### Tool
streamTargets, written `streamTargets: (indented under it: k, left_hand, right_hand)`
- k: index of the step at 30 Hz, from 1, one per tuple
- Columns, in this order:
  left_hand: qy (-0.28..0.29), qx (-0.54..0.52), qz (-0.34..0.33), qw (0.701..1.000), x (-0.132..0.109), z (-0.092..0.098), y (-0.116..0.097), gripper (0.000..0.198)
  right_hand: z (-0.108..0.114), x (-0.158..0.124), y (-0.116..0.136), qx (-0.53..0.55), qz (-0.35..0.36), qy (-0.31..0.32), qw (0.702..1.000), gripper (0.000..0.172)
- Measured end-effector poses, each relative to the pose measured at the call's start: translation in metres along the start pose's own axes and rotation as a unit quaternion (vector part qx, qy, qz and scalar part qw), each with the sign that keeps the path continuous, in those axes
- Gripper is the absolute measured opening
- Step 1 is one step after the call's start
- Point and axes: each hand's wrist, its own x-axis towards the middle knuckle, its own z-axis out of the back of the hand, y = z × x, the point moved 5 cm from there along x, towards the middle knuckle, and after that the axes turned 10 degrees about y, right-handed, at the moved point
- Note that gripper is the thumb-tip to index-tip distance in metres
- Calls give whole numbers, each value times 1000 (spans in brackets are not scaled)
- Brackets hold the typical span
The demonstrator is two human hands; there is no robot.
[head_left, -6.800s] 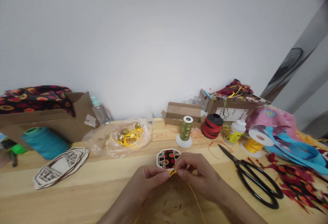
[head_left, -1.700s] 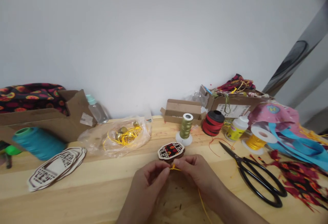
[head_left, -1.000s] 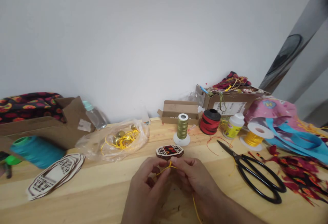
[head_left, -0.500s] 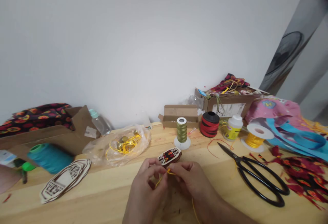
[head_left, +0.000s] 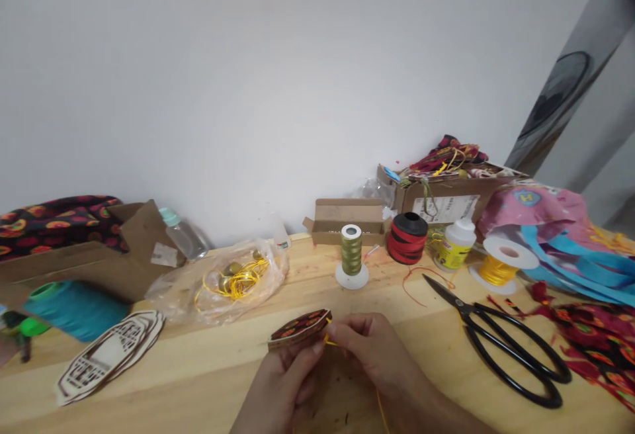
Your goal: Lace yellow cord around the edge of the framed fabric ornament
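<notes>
Near the table's front, my left hand (head_left: 285, 381) grips a small flat tag (head_left: 300, 328) with dark red-and-orange patterned fabric and a pale edge, tilted so I see it at a slant. Thumb and fingers of my right hand (head_left: 374, 348) pinch a yellow cord (head_left: 329, 340) at the tag's right end. Some of that cord hangs down below my right hand. How the cord is looped or knotted is too small to make out, and the left fingers are partly hidden under the tag.
Black-handled scissors (head_left: 516, 348) lie to the right, beside patterned fabric scraps (head_left: 595, 335). Behind my hands stand a green thread spool (head_left: 352, 255), a red cord spool (head_left: 407, 242) and a glue bottle (head_left: 455, 245). Leftward are oval wooden cutouts (head_left: 112, 354) and a plastic bag (head_left: 268, 282).
The tag has come from behind my fingers into my left hand, turning and tilting. My left hand has shifted its grip from the yellow cord to the tag; my right hand still pinches the cord.
</notes>
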Motion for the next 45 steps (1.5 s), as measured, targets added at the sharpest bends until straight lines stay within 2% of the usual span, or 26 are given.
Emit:
streamTargets:
  k: [3,6,9,12,15,17,20,25,30,33,38,42,45]
  left_hand:
    - [-2,72,-50,996,0,3,-7,24]
    - [-20,195,-113,974,-2,6,-21,15]
    - [2,339,-161,927,-7,3,-39,12]
    - [49,463,-169,869,-11,-6,-56,12]
    - [111,510,-161,838,-13,-13,-67,17]
    - [133,497,-135,847,-13,-14,-71,16]
    - [139,458,-120,870,-11,-13,-73,16]
    - [80,439,-147,883,-8,-6,-67,17]
    - [80,363,-120,921,-6,-2,-54,16]
    - [61,309,-99,944,-5,0,-49,16]
    - [48,203,-58,976,0,3,-36,20]
    - [48,90,-1,995,5,4,-18,26]
    - [43,27,7,999,8,2,-12,27]
  right_hand:
    - [-2,0,-1,2,-6,10,1000,19]
    - [-6,0,-2,10,13,28,999,18]
    - [-8,1,-4,2,5,51,999,20]
    - [-13,0,-6,9,-13,97,995,20]
    - [-18,-4,1,87,-9,131,987,14]
    - [-20,-8,5,155,-27,118,980,13]
    - [-21,-14,9,208,-65,88,972,20]
    - [-22,-13,8,243,-62,109,962,18]
    - [-20,-10,2,252,-66,119,958,22]
    - [-20,-7,0,252,-63,122,958,26]
    - [-18,-5,-6,234,-67,104,964,31]
    - [-15,-3,-10,224,-71,90,968,33]
    - [-12,-1,-10,208,-60,72,974,37]
